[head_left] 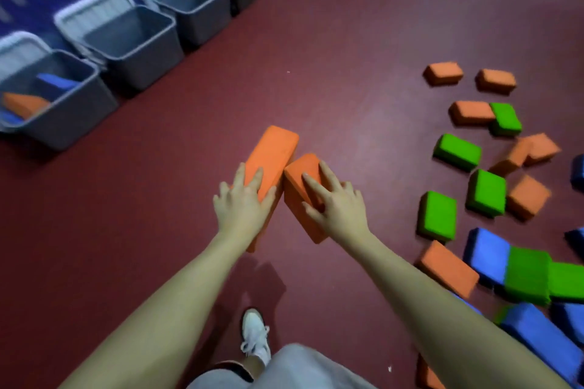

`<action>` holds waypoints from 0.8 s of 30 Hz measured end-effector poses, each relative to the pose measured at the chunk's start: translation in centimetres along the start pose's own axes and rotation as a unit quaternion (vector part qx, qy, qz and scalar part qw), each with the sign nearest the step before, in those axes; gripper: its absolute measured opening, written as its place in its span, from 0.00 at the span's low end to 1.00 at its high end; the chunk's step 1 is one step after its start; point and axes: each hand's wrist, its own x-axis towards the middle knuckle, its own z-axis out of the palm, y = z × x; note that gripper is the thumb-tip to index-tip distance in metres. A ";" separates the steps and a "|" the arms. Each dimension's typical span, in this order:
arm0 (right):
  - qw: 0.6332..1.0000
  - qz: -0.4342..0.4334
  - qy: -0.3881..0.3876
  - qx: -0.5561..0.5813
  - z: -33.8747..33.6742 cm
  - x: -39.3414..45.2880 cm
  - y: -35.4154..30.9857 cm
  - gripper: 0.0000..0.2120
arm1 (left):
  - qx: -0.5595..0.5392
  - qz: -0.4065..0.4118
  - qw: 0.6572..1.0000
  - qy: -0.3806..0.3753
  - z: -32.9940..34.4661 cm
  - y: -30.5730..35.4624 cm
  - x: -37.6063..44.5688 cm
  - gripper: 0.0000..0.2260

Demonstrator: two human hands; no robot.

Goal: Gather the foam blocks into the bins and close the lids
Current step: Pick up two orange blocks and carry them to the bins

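Note:
My left hand [243, 202] grips a long orange foam block [273, 148] and my right hand [335, 202] grips a second orange block [300, 174]; both are held above the red floor, side by side in the middle of the view. Several grey bins stand in a row at the upper left with their white lids tipped open behind them. The nearest bin [68, 121] holds an orange block [23, 103] and a blue block [57, 84]. The bin beside it [143, 65] looks empty.
Several orange, green and blue blocks lie scattered on the floor at the right, such as a green one [458, 151] and a blue one [486, 254]. My white shoe [256, 335] is at the bottom centre. A blue patterned wall stands behind the bins.

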 end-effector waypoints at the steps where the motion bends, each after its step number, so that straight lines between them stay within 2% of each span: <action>1: 1.000 -0.023 0.002 0.000 0.3 2.0 -2.4 0.30 | -0.002 -0.019 1.000 0.010 -1.0 -2.3 1.2 0.24; 7: 0.991 -0.131 -0.031 -0.005 1.9 12.2 -14.7 0.28 | -0.005 -0.122 0.990 0.063 -6.4 -14.1 6.4 0.24; 13: 0.973 -0.226 -0.041 -0.010 3.8 21.0 -23.8 0.36 | -0.014 -0.225 0.971 0.084 -9.2 -22.6 11.1 0.24; 18: 0.950 -0.305 -0.063 -0.031 5.1 30.1 -30.3 0.27 | -0.016 -0.288 0.952 0.107 -11.9 -28.3 17.1 0.24; 24: 0.928 -0.366 -0.056 -0.044 5.2 42.7 -37.7 0.27 | -0.021 -0.340 0.929 0.142 -15.9 -33.7 27.4 0.23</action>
